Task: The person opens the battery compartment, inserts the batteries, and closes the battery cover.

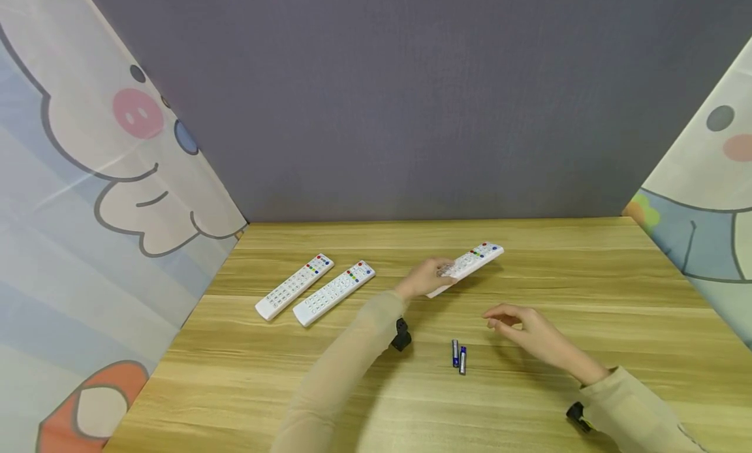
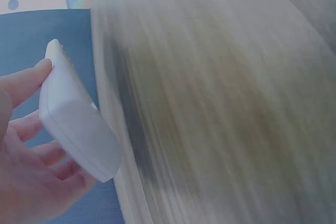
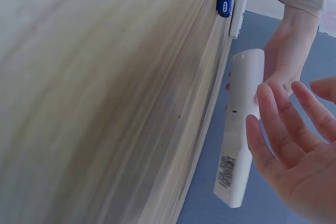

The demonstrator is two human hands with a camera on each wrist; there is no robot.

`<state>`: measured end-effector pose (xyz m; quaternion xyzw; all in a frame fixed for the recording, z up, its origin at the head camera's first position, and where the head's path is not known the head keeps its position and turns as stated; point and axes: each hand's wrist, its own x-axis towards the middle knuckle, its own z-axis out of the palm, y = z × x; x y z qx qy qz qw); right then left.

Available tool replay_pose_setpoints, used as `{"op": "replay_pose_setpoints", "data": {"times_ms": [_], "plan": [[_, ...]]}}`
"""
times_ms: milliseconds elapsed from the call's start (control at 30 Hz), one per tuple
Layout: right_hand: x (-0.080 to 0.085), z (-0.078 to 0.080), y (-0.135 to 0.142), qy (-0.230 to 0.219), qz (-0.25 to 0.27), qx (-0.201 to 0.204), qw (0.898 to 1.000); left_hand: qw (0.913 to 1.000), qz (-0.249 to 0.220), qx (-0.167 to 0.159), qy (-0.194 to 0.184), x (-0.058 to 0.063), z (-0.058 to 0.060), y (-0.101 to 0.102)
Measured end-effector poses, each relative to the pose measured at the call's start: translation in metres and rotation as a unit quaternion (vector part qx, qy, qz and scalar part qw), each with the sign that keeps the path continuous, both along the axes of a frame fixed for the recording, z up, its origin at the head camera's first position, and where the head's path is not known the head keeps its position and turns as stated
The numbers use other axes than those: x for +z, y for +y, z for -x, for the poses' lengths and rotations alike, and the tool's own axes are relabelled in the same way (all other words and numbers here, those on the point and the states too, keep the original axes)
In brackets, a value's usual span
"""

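Note:
A white remote control (image 1: pixel 473 260) with several coloured buttons is held by my left hand (image 1: pixel 424 278), keypad side up, above the table. In the left wrist view the thumb and fingers grip the remote (image 2: pixel 76 114) by its sides. The right wrist view shows the underside of this remote (image 3: pixel 244 93), with a printed label near one end. My right hand (image 1: pixel 529 334), fingers loosely bent and holding nothing, hovers over the table to the right. Two small blue-and-silver batteries (image 1: pixel 463 360) lie side by side between the two hands, nearer the front.
Two more white remotes lie slanted on the left of the wooden table (image 1: pixel 564 264): an outer remote (image 1: pixel 295 287) and an inner remote (image 1: pixel 333 294). A dark grey panel (image 1: pixel 435 100) rises behind the table, and cartoon-printed sheets (image 1: pixel 88 211) flank it.

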<state>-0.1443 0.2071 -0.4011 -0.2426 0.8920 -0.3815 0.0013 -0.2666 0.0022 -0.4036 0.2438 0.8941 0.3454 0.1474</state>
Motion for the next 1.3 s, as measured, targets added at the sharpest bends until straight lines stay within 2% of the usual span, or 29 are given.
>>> {"op": "replay_pose_setpoints", "data": {"times_ms": [100,167,300,400,600,733,1033,1300], "plan": [[0.000,0.000,0.000,-0.001,0.002,0.000,1.000,0.9979,-0.044,0.015,-0.045,0.003,-0.002,-0.003],[0.000,0.000,0.000,-0.003,0.003,0.001,1.000,0.9933,-0.077,0.026,-0.083,0.005,-0.003,-0.005],[0.000,0.000,0.000,-0.007,0.006,0.003,1.000,0.9779,-0.133,0.052,-0.153,0.008,-0.007,-0.010],[0.000,0.001,0.000,-0.006,0.007,0.005,1.000,0.9661,-0.168,0.060,-0.186,0.008,-0.007,-0.013],[0.000,0.001,0.000,-0.002,0.007,0.003,1.000,0.9476,-0.230,0.040,-0.218,0.004,-0.007,-0.020],[0.000,0.000,0.000,-0.001,0.005,0.000,1.000,0.9341,-0.259,0.049,-0.240,0.003,-0.009,-0.024],[0.002,-0.001,-0.001,0.002,-0.002,-0.003,1.000,0.8919,-0.334,0.060,-0.299,0.009,-0.015,-0.030],[0.003,-0.002,-0.003,-0.003,-0.005,-0.003,1.000,0.8691,-0.381,0.071,-0.308,0.015,-0.023,-0.035]]}}
